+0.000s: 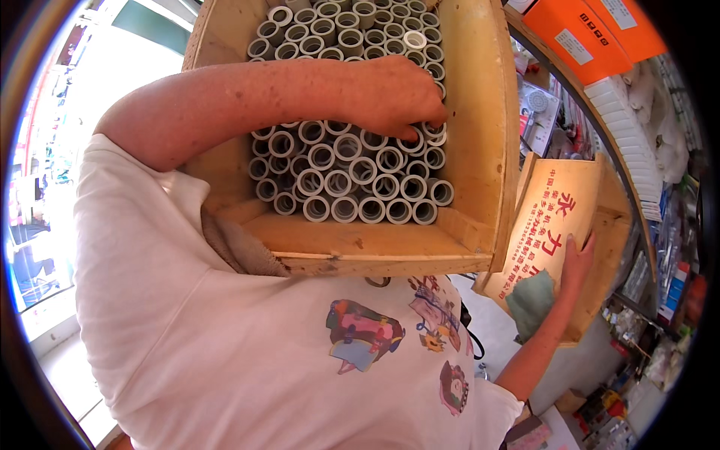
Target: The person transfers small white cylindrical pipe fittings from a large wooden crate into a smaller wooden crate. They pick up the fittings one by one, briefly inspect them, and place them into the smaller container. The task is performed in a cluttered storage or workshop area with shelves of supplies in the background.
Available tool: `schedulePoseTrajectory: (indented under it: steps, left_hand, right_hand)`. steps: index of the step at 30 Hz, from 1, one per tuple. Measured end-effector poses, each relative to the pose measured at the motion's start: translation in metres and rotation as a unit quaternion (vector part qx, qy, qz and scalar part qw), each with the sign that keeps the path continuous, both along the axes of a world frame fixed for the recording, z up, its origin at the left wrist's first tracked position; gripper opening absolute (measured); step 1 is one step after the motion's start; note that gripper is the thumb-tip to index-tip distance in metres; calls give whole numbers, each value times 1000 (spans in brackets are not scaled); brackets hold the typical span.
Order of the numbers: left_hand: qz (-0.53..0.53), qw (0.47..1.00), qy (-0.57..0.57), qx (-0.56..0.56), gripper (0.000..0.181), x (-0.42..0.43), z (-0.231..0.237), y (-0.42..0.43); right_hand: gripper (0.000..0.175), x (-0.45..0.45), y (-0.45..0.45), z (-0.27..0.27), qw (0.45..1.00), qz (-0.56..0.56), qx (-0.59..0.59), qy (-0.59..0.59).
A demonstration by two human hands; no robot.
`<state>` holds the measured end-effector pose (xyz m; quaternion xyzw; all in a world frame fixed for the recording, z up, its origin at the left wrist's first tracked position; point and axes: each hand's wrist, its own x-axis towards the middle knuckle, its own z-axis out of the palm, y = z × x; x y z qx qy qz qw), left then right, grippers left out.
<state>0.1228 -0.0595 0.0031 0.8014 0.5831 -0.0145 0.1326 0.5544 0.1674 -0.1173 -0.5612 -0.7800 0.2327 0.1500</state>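
Note:
A wooden box [484, 169] in front of me holds many grey plastic pipe couplings [349, 147], mostly standing open end up. My left hand [402, 98] reaches across them from the left, back of the hand upward. Its thumb and fingertips touch couplings near the box's right wall; whether they grip one is hidden. On the right, my right hand [576, 261] holds the edge of a second wooden box [554, 197], whose panel bears red writing. A torn grey-green piece [531, 301], cloth or paper, lies against that panel beside my right forearm. One coupling [414, 40] looks whiter than the others.
Orange cartons [582, 42] and stacked white boxes [624, 140] stand at upper right, behind a curved dark edge. A packaged shower head [537, 101] and bagged goods lie beyond the box's right wall. A brown cloth [239, 244] touches its near left corner.

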Motion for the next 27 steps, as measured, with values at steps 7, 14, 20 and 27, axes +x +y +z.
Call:
schedulePoseTrajectory:
  steps: [7, 14, 20, 27]
  left_hand:
    - [-15, 999, 20, 35, 29, 2, 15, -2]
    - [-23, 997, 66, 29, 27, 7, 14, -10]
    - [2, 998, 62, 24, 21, 12, 11, -17]
    - [19, 997, 69, 39, 17, 18, 4, -19]
  right_hand:
    - [59, 2, 3, -5, 1000, 1, -4, 29]
    - [58, 4, 6, -9, 1000, -7, -9, 29]
    - [56, -6, -5, 6, 999, -10, -18, 34]
    - [50, -5, -7, 6, 998, -3, -16, 67]
